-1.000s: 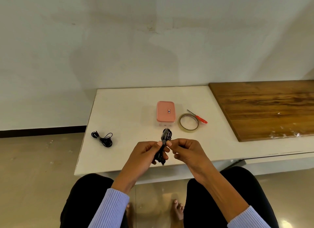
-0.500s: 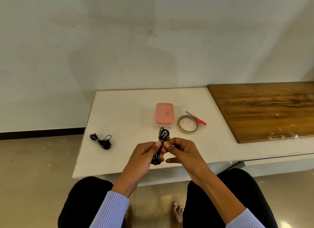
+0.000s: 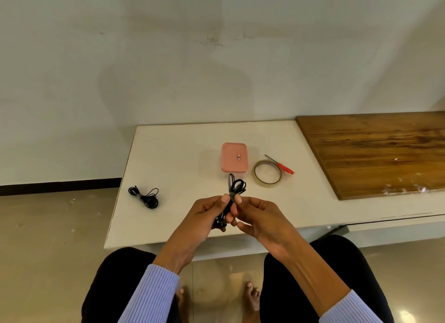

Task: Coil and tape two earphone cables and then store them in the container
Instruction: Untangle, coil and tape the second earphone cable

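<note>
Cable [image 3: 237,186] in my hands – black, thin, smooth rubbery-looking sheath, slight sheen. Second cable [image 3: 144,197] looks the same. Container [image 3: 234,160]: pink plastic lid, matt, over a clear base. Tape [image 3: 267,176] – clear, glossy roll. Scissors [image 3: 280,165]: bare metal blades, red plastic handles. Table [image 3: 173,154] white, smooth, matt. Board [image 3: 375,152]: brown wood grain, low sheen. My sleeves [image 3: 154,296] – ribbed lilac knit. Floor [image 3: 48,238] glossy, reflective.
</note>
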